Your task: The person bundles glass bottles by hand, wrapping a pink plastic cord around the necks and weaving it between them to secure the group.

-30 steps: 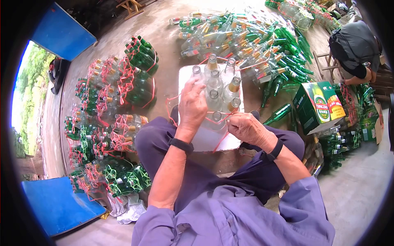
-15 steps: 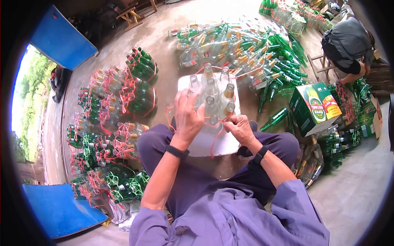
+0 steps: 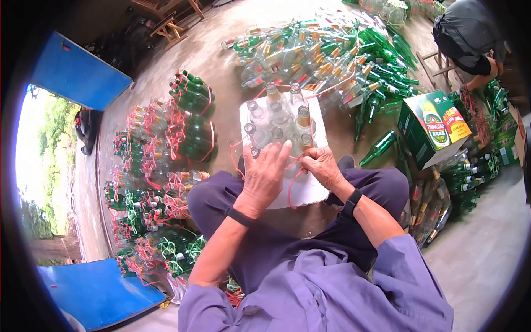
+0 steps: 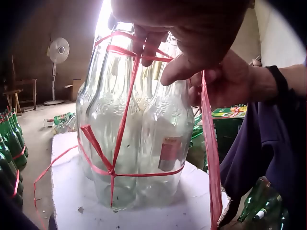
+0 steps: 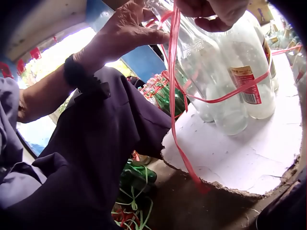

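A cluster of clear glass bottles (image 3: 280, 113) stands upright on a white board (image 3: 310, 188) between the person's knees. Red plastic twine (image 4: 144, 175) runs round the bottles low down, and more of it wraps their necks. At the near necks, the left hand (image 3: 264, 176) lies with fingers extended over the bottle tops, its thumb apart beside the twine. Just right of it, the right hand (image 3: 322, 167) pinches the red twine close to a neck, and a loose end hangs down over the board. The left hand partly hides the nearest bottles in the head view.
Tied bundles of bottles (image 3: 191, 127) line the floor at left. Loose bottles (image 3: 326, 55) lie heaped beyond the board. A green beer carton (image 3: 431, 130) stands at right, near a lone green bottle (image 3: 379, 148). Another person (image 3: 470, 41) bends over at far right.
The left hand has come down and nearer from the far left bottles to the near necks, beside the right hand. The right hand keeps its pinch on the twine.
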